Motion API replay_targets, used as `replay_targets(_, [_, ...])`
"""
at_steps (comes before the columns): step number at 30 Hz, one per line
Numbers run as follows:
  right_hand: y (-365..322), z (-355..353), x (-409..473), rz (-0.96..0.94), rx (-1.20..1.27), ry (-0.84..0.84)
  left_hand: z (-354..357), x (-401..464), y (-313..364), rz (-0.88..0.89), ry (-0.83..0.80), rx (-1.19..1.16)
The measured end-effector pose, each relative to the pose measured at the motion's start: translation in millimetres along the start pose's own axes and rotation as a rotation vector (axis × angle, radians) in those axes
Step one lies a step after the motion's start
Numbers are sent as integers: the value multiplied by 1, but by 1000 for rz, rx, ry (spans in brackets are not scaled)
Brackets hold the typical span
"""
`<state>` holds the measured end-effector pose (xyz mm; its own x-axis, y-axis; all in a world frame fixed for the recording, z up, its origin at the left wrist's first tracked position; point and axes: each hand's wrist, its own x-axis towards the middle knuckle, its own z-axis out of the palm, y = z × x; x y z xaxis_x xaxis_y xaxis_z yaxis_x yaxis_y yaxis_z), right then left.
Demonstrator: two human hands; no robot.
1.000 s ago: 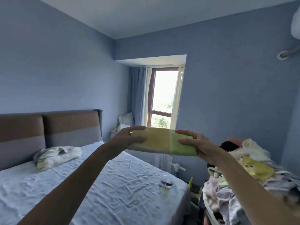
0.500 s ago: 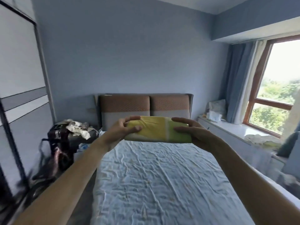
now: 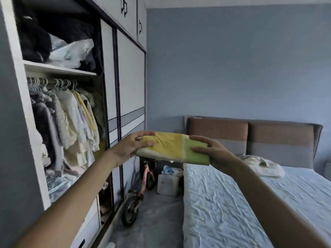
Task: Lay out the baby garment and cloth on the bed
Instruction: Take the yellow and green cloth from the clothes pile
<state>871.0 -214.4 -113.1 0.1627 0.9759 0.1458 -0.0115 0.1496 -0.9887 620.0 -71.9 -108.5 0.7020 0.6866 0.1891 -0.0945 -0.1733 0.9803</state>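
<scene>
Carrying step: left hand and right hand grip the ends of the folded yellow-green cloth, held mid-air beside the wardrobe; next likely needs unfolding onto the bed.

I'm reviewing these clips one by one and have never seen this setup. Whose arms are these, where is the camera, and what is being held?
There is no machine here: a person wears one wide-angle camera on the head, looking forward and down, so the two bare arms reaching into the picture are their own. The left hand and the right hand each grip one end of a folded yellow and green cloth, held in the air, not yet on the bed. The bed's wrinkled pale blue sheet carries a crumpled light bundle near the headboard. To the left stands an open wardrobe full of hanging clothes, with a small bicycle on the floor beside it.
</scene>
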Motion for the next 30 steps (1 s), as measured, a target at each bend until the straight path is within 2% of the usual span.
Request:
replay_targets(7, [9,13,93,47,-41,-4,-77,52,-27,-28,-45,33])
replay_targets(13, [33,2,189,27,-42,12,-116,129,-51,-13,-12,46])
replay_targets(20, [51,-56,325,-29,-60,52,-153,277,-64,-14,-60,173])
replay_targets(25, [54,-106,423,-49,-83,77,-164,395,-83,18,-4,91])
replay_targets(30, [70,-155,504,-38,-57,94,-178,499,-111,12,-16,50])
